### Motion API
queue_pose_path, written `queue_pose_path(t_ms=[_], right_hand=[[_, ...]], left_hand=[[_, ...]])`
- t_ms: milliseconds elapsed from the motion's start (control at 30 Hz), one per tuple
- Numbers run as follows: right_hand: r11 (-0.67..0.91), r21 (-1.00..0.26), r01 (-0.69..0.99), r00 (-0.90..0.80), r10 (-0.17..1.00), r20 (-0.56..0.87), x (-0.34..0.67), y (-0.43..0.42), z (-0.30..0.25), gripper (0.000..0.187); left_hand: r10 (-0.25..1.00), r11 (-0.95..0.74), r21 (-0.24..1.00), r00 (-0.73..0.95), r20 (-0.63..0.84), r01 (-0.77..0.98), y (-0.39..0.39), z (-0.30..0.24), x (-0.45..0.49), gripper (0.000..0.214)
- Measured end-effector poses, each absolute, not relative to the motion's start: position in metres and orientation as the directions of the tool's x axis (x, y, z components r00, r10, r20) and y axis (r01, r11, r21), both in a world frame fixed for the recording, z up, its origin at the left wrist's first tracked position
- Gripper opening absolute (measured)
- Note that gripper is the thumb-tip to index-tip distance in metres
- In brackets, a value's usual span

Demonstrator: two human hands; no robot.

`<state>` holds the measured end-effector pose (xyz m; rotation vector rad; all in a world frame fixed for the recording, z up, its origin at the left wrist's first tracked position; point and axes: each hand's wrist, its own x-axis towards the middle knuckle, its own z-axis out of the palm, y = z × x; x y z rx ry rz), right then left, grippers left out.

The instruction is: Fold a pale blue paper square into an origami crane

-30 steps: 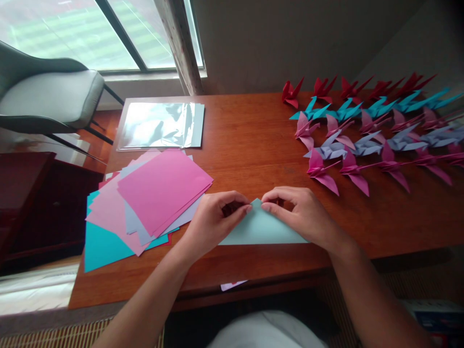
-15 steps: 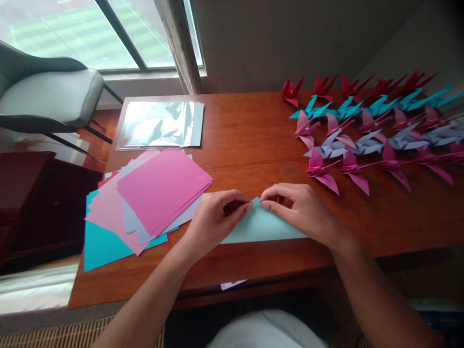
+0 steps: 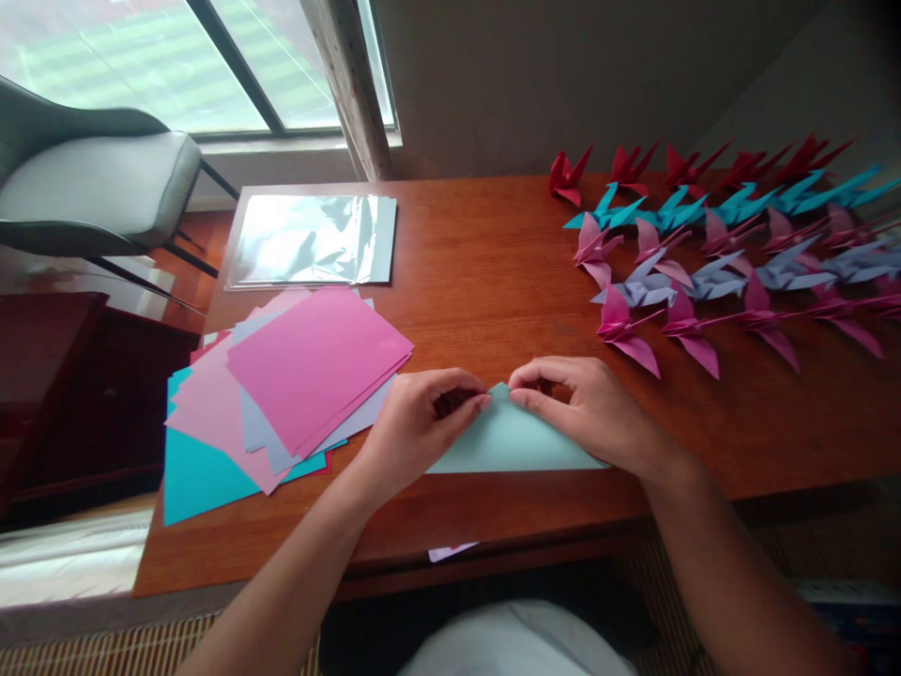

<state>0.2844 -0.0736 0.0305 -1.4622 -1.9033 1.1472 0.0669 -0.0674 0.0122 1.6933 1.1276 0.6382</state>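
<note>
A pale mint sheet of origami paper (image 3: pixel 521 441), folded into a triangle, lies near the table's front edge with its peak pointing away from me. My left hand (image 3: pixel 429 413) pinches it just left of the peak, thumb and forefinger together. On the other side of the peak, my right hand (image 3: pixel 581 404) grips the paper the same way. Both forearms come in from below, and the left hand covers part of the triangle's left side.
Loose coloured sheets (image 3: pixel 316 366) are fanned out at the left of the wooden table (image 3: pixel 465 272). Behind them lies a shiny clear packet (image 3: pixel 310 239). Rows of folded paper cranes (image 3: pixel 619 329) stand at the right. A grey chair (image 3: pixel 99 178) is beside the window.
The fingers stay at the peak of the paper triangle. A little more of its right corner shows beside the right hand. Everything else looks the same.
</note>
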Motion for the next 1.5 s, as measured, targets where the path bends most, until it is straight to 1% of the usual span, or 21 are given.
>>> queue_pose_path(t_ms=[433,567,667,800,867,933,1033,1133,1333,1500], right_hand=[[0.090,-0.825,0.558,-0.318,0.941,-0.113,0.284,-0.074,0.032,0.007],[0.118,-0.815,0.568,-0.333,0.938,-0.096,0.284,-0.073,0.031,0.007],[0.153,-0.796,0.585,-0.349,0.934,-0.076,0.283,-0.073,0.029,0.008],[0.248,-0.738,0.627,-0.383,0.923,-0.015,0.282,-0.070,0.028,0.009],[0.290,-0.706,0.646,-0.398,0.917,0.014,0.282,-0.068,0.027,0.009],[0.318,-0.676,0.665,-0.412,0.911,0.023,0.282,-0.066,0.026,0.009],[0.343,-0.623,0.703,-0.434,0.901,0.006,0.282,-0.060,0.023,0.008],[0.367,-0.574,0.732,-0.464,0.886,-0.025,0.281,-0.054,0.019,0.007],[0.434,-0.483,0.761,-0.527,0.847,-0.070,0.279,-0.046,0.012,0.009],[0.451,-0.413,0.791,-0.530,0.842,-0.098,0.277,-0.044,0.011,0.009]], left_hand=[[0.895,-0.102,0.914,0.437,-0.087,0.392,-0.068,0.013,0.067,0.017],[0.898,-0.134,0.898,0.434,-0.069,0.418,-0.068,0.014,0.068,0.015],[0.904,-0.191,0.863,0.426,-0.031,0.468,-0.068,0.013,0.069,0.013],[0.906,-0.294,0.780,0.421,0.044,0.552,-0.068,0.012,0.072,0.009],[0.896,-0.336,0.727,0.441,0.051,0.599,-0.067,0.013,0.073,0.011],[0.886,-0.375,0.643,0.463,0.036,0.668,-0.066,0.015,0.075,0.013],[0.881,-0.415,0.489,0.473,0.006,0.767,-0.063,0.020,0.080,0.015],[0.881,-0.427,0.380,0.472,-0.030,0.821,-0.059,0.022,0.084,0.017],[0.867,-0.460,0.218,0.489,-0.100,0.861,-0.055,0.024,0.089,0.019],[0.881,-0.429,0.157,0.450,-0.143,0.890,-0.057,0.030,0.094,0.017]])
